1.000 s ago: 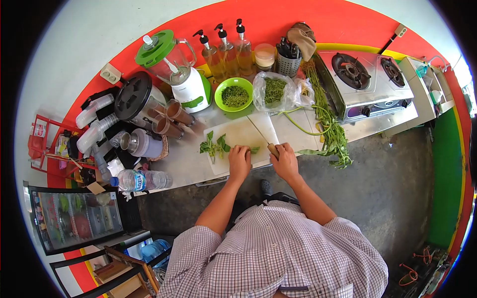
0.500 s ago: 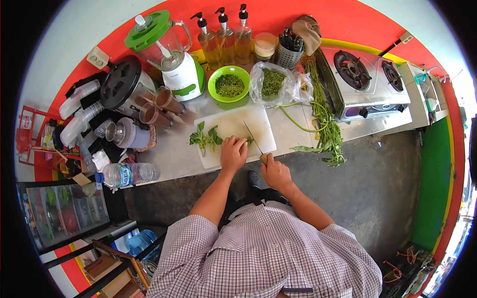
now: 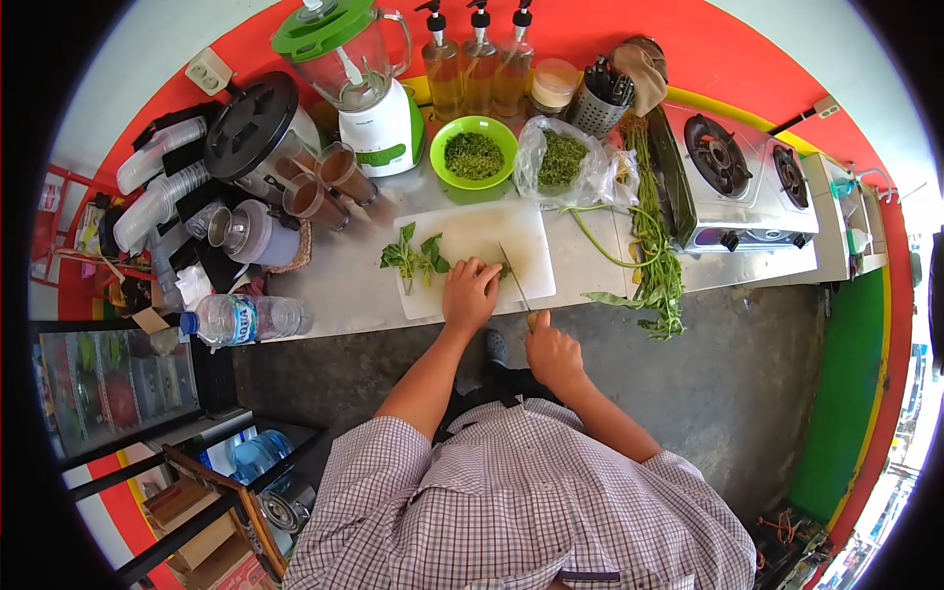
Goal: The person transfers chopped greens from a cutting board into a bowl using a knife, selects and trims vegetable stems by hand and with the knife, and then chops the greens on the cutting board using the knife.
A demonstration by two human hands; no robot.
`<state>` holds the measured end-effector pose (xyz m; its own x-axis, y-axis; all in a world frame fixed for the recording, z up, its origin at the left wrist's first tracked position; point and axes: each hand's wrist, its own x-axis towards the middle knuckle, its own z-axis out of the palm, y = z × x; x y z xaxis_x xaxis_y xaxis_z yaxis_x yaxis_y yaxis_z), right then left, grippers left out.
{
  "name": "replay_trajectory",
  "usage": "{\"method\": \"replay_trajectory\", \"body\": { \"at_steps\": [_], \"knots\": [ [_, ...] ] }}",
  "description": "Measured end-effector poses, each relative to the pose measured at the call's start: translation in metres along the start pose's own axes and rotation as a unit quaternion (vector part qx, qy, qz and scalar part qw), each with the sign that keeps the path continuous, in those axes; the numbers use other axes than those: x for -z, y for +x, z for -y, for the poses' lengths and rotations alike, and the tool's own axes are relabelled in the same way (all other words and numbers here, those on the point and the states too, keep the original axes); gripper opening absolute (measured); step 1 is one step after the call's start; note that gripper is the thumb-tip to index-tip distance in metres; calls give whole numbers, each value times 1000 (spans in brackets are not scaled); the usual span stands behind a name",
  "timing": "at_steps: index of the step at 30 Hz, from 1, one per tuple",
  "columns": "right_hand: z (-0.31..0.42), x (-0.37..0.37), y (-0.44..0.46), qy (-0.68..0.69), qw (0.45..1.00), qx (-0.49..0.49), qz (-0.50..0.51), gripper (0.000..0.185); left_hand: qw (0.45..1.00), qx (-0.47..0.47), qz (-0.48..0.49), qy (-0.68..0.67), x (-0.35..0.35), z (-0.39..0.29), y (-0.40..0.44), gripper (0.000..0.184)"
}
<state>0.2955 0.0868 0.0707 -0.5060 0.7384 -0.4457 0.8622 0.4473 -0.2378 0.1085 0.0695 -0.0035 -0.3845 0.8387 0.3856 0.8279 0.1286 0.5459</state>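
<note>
A white cutting board [image 3: 470,222] lies on the counter in front of me. My left hand [image 3: 470,297] presses down on it, fingers curled together over leafy greens [image 3: 505,269], of which only a small bit shows beside the fingertips. My right hand [image 3: 554,354] grips the handle of a knife [image 3: 515,274]. Its blade points away from me, across the board, close to the left fingertips. Several uncut leafy sprigs [image 3: 415,258] rest on the board, left of my left hand.
Behind the board stand a green bowl [image 3: 474,126] and a plastic bag [image 3: 561,162], both with chopped greens. Long stems [image 3: 649,231] hang over the counter edge beside a gas stove [image 3: 737,177]. A blender [image 3: 379,128], brown-filled cups [image 3: 315,202] and a water bottle [image 3: 246,320] are left.
The view has shifted, so the counter and its things sit a little differently in the frame. My hands stay at the board, with the knife still close beside my left fingertips.
</note>
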Motion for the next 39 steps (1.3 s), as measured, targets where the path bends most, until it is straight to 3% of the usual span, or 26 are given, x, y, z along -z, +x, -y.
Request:
{"method": "replay_trajectory", "body": {
  "at_steps": [27,39],
  "knots": [
    [-11,-10,21,29,999,20,-15,43,1000,-19,6,21,0,3,-4,18],
    [-12,-7,13,41,999,33,-12,45,997,58,30,-47,3,-4,8,13]
  ]
}}
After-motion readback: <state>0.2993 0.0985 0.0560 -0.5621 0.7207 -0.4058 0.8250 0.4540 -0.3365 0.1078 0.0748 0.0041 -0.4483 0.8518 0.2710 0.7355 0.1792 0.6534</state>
